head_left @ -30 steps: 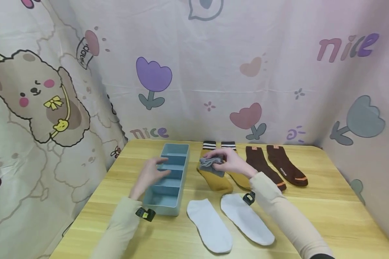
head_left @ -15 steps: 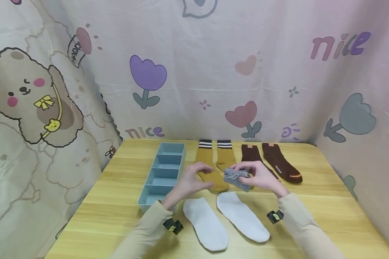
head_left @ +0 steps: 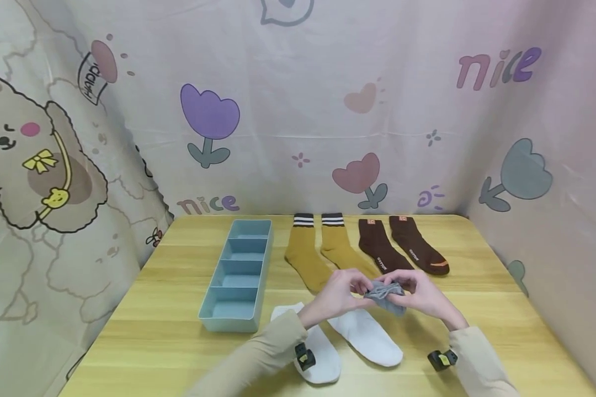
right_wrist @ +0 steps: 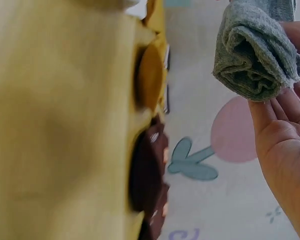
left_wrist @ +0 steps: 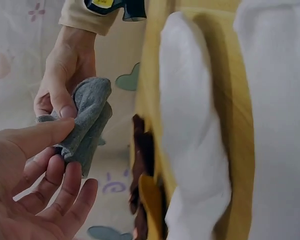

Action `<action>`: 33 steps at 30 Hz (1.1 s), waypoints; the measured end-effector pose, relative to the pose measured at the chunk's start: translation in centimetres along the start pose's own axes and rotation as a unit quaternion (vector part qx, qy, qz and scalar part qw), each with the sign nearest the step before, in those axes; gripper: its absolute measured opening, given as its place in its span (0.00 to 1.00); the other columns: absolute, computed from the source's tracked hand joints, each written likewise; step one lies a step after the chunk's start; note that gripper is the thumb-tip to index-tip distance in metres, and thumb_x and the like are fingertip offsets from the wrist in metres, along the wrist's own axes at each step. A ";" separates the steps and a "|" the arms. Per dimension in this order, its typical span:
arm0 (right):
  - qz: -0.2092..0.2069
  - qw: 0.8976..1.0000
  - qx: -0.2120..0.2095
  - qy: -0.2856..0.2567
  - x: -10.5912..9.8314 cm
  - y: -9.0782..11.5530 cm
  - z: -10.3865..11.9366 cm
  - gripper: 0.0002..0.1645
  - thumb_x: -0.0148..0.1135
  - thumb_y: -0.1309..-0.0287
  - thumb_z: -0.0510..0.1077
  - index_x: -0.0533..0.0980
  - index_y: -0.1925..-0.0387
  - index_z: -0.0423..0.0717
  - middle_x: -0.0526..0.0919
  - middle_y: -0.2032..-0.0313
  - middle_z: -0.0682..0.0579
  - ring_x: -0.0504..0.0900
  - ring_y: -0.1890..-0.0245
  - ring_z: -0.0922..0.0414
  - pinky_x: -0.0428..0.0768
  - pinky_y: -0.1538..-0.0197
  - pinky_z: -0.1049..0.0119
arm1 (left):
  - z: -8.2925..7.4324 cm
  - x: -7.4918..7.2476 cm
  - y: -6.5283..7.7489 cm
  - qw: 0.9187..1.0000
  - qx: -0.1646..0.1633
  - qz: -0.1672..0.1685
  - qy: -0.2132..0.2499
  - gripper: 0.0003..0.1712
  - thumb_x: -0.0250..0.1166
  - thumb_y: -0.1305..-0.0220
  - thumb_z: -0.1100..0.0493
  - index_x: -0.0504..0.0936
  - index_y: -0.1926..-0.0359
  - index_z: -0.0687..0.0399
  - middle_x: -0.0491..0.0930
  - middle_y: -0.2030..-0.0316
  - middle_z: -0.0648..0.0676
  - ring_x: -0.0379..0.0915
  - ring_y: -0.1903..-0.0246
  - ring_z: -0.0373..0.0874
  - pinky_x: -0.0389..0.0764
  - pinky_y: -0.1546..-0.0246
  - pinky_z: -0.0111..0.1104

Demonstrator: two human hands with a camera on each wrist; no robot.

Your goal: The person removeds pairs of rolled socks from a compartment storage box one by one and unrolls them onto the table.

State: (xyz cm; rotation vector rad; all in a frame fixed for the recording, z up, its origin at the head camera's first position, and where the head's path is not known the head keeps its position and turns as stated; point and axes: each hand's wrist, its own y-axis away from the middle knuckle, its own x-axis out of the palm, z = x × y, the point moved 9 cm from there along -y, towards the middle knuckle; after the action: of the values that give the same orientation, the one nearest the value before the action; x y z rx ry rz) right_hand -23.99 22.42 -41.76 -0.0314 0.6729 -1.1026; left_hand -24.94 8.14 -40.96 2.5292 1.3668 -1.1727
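Observation:
A grey sock, folded into a thick bundle, is held up over the table between both hands. My left hand pinches its left side between thumb and fingers. On the other side, my right hand grips the bundle with thumb and fingertips. In the right wrist view the rolled layers of the grey sock show at its end. The left wrist view has the left thumb lying across the grey sock. Below the hands lie two white socks, one partly covered by the left sleeve.
A blue-grey box with several compartments stands left of the socks. Behind the hands lie two mustard socks with striped cuffs and two dark brown socks. A printed curtain hangs along the table's back edge.
My left hand has moved right from above the box and has taken hold of the grey sock. My right hand has carried the bundle rightward and nearer. The head view has turned slightly right.

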 end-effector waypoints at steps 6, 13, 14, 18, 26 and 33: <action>-0.016 0.999 0.030 -0.012 -0.7 1.9 -1.6 0.10 0.69 0.45 0.28 0.77 0.64 0.39 0.89 0.55 0.47 0.84 0.54 0.71 0.79 0.49 0.79 | 0.5 2.6 -1.3 0.999 -0.016 0.034 -0.033 0.08 0.78 0.47 0.60 0.90 0.65 0.55 0.89 0.70 0.50 0.77 0.74 0.27 0.72 0.65 0.14; -0.022 0.996 0.081 -0.032 -1.4 3.7 -4.0 0.07 0.68 0.43 0.31 0.80 0.62 0.37 0.87 0.53 0.60 0.83 0.53 0.71 0.80 0.49 0.78 | 1.4 4.7 -2.1 0.996 -0.038 0.074 -0.024 0.06 0.76 0.43 0.58 0.91 0.65 0.52 0.91 0.68 0.46 0.78 0.71 0.22 0.68 0.54 0.16; -0.018 0.996 0.085 -0.034 -1.4 3.9 -4.2 0.08 0.68 0.42 0.31 0.80 0.60 0.36 0.88 0.52 0.59 0.83 0.53 0.71 0.81 0.50 0.78 | 1.5 5.0 -2.2 0.996 -0.039 0.077 -0.024 0.06 0.76 0.43 0.58 0.90 0.65 0.52 0.91 0.67 0.46 0.79 0.70 0.23 0.67 0.53 0.17; 0.022 0.996 0.076 -0.041 -1.4 4.6 -4.7 0.13 0.63 0.40 0.30 0.81 0.52 0.32 0.87 0.48 0.57 0.82 0.51 0.72 0.81 0.49 0.76 | 2.3 6.1 -2.6 0.993 -0.064 0.098 0.009 0.06 0.75 0.44 0.61 0.89 0.65 0.57 0.91 0.65 0.52 0.84 0.66 0.29 0.73 0.58 0.15; 0.111 0.981 0.109 -0.120 -1.1 5.3 -6.4 0.27 0.48 0.41 0.26 0.75 0.40 0.30 0.82 0.39 0.63 0.77 0.41 0.73 0.72 0.41 0.79 | 3.7 7.6 -2.4 0.985 -0.124 0.123 0.002 0.07 0.75 0.43 0.60 0.86 0.65 0.56 0.91 0.60 0.53 0.87 0.59 0.36 0.77 0.59 0.16; 0.131 0.979 0.108 -0.114 -1.5 5.7 -7.1 0.21 0.54 0.36 0.28 0.74 0.42 0.25 0.83 0.39 0.56 0.78 0.42 0.73 0.75 0.41 0.80 | 3.5 8.1 -2.3 0.984 -0.106 0.144 -0.013 0.07 0.74 0.42 0.60 0.85 0.64 0.55 0.91 0.60 0.52 0.86 0.55 0.34 0.74 0.54 0.15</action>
State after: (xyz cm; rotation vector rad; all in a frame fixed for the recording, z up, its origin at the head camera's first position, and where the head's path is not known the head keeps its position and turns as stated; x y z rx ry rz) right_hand -23.46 28.52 -48.69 0.1126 0.3378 -0.8960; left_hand -26.09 13.94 -47.87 2.4452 1.0138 -0.9490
